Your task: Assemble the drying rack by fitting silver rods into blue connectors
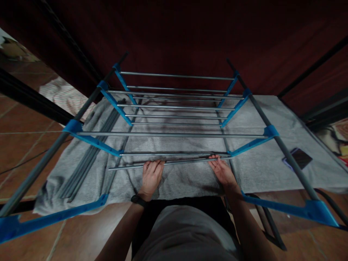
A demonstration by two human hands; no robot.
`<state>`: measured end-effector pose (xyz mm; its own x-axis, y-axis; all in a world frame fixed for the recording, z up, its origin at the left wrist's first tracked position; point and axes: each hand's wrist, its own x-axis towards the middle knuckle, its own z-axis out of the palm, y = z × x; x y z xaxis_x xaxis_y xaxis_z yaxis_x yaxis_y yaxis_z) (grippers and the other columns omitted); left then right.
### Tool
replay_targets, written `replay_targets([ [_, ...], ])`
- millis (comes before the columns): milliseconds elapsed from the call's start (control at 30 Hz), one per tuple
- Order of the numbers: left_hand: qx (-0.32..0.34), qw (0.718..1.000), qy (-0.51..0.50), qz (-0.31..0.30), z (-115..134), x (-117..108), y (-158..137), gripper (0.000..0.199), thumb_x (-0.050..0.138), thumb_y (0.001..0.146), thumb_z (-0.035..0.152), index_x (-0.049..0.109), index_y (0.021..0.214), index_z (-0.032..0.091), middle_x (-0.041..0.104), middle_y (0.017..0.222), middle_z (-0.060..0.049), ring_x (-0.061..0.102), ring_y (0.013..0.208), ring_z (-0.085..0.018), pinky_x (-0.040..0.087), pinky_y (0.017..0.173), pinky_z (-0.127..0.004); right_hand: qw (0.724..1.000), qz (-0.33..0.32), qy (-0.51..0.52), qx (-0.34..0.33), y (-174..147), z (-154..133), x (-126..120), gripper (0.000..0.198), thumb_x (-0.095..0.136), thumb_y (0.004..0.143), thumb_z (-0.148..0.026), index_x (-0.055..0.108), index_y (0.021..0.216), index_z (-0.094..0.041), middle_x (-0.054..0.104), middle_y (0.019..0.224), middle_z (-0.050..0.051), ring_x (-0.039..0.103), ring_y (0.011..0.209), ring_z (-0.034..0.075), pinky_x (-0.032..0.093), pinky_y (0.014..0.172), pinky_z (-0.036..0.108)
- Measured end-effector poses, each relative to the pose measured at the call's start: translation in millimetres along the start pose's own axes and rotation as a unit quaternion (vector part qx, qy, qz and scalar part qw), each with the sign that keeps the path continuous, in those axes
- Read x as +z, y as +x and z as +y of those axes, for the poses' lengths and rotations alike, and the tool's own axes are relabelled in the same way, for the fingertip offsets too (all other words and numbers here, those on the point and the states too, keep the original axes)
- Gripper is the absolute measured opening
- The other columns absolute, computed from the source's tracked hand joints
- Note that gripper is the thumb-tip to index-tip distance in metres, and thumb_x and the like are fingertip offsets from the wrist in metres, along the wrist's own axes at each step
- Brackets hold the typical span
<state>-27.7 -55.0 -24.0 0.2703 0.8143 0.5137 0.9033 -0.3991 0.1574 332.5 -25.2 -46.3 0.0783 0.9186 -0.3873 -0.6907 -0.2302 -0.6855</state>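
A thin grey metal rod [185, 161] lies across both my hands inside the frame of a rack. My left hand [152, 177] is closed round the rod left of its middle, knuckles up. Near the rod's right end, my right hand [221, 170] grips it between thumb and fingers, palm partly turned up. The rack has blue plastic brackets [96, 141] joined to grey side poles [265, 112]. Several crossbars [174, 135] span between the brackets. Just beyond the held rod runs another crossbar [163, 154], close to it and roughly parallel.
Several loose grey rods [89, 159] lie bundled on the grey towel [258, 170] at the left. A dark phone-like flat object [299, 158] rests at the right. Behind hangs a dark red curtain [174, 36]. Tiled floor [35, 145] shows at the left.
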Motion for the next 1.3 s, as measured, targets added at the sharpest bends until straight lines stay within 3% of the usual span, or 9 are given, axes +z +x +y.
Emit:
replay_targets([
  [300,0.004,1.0,0.009,0.002,1.8,-3.2,2.1,0.028,0.055,0.1,0.023,0.069,0.124,0.023,0.076,0.11,-0.008,0.068,0.097,-0.023,0.04,0.102,-0.044,1.0,-0.005,0.003,0.005,-0.9,-2.2,2.3,0.012,0.083,0.084,-0.037,0.072,0.086,-0.031,0.078,0.097,-0.004,0.073,0.105,0.017,0.051,0.112,0.042],
  [733,0.013,1.0,0.017,0.016,2.1,-2.1,2.3,0.027,0.055,0.1,0.018,0.068,0.123,0.021,0.077,0.105,-0.007,0.069,0.096,-0.022,0.041,0.099,-0.042,1.0,-0.012,-0.002,-0.01,-2.3,-0.6,-0.1,0.014,0.083,0.081,-0.023,0.075,0.086,-0.034,0.081,0.099,-0.006,0.074,0.109,0.018,0.049,0.116,0.046],
  [1300,0.004,1.0,0.01,0.015,2.1,-2.9,4.1,0.018,0.053,0.101,0.017,0.068,0.11,0.02,0.077,0.098,-0.005,0.067,0.091,-0.021,0.04,0.097,-0.04,1.0,-0.011,0.01,-0.014,3.0,3.4,-4.2,0.017,0.091,0.077,-0.03,0.075,0.083,-0.031,0.081,0.096,-0.006,0.075,0.104,0.017,0.052,0.114,0.044],
])
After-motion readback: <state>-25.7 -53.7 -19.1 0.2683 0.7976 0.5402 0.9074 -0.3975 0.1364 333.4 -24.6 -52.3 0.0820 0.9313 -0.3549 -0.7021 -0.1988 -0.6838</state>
